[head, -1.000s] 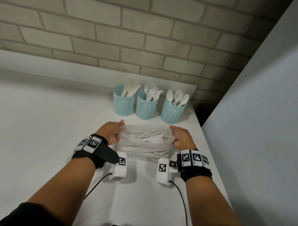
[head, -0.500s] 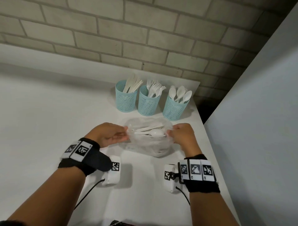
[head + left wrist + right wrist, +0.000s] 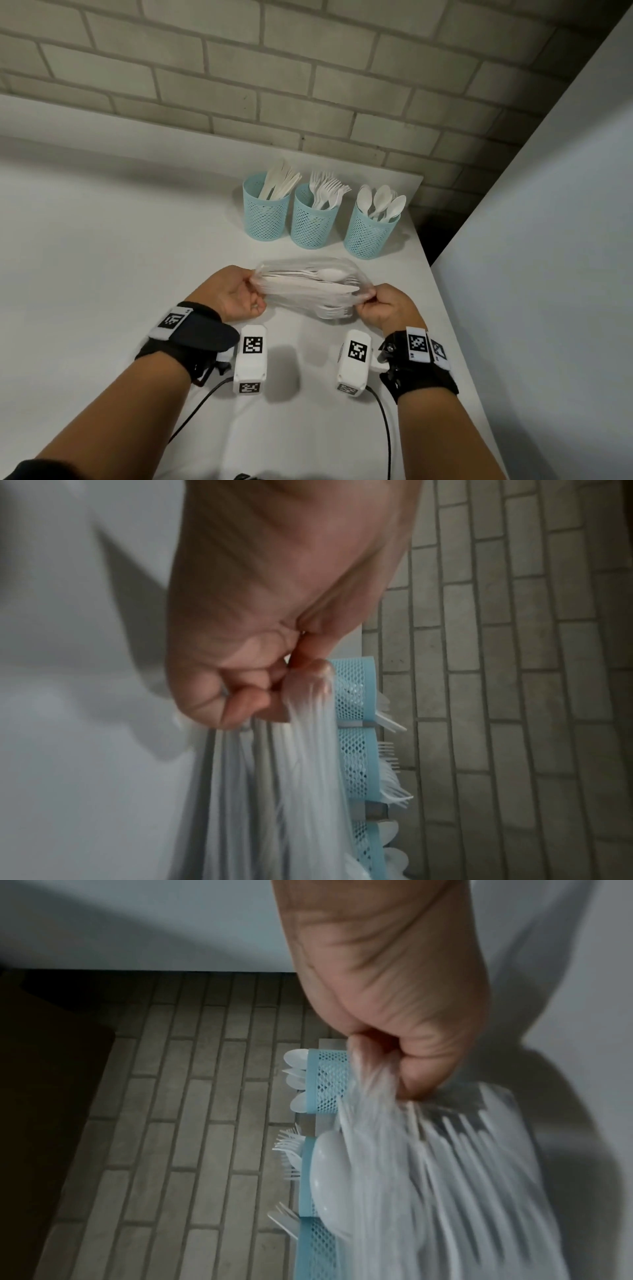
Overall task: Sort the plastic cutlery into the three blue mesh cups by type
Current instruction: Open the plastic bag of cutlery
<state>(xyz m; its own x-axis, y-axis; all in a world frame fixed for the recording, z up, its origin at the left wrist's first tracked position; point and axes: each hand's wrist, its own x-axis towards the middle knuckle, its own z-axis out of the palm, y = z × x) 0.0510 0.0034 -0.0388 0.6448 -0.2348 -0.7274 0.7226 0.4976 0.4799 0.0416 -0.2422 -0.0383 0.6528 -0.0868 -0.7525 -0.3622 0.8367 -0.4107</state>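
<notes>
Right now your left hand (image 3: 236, 294) is curled tight, pinching the left end of the clear bag (image 3: 310, 289) of loose plastic cutlery, and your right hand (image 3: 385, 306) is clenched the same way on the bag's right end. You hold the bag stretched between them above the white table (image 3: 102, 274). A white spoon (image 3: 330, 274) and a knife (image 3: 325, 288) lie lengthwise at the top of the bundle inside it.

Half a second ago the bag looked slack and rounded between your hands; now it is drawn out long and flat, and both fists are closed more firmly on its ends.

Beyond the bag, near the table's far right corner, the three blue mesh cups stand in a row: the knife cup (image 3: 265, 214) on the left, the fork cup (image 3: 313, 221) in the middle and the spoon cup (image 3: 371, 229) on the right, each already holding white pieces of its kind.

Both wrist views are smeared by motion, so in them the bag (image 3: 274, 791) reads only as pale streaks under your fingers (image 3: 246, 702). How many pieces the bag holds cannot be made out, and its underside is hidden.
</notes>
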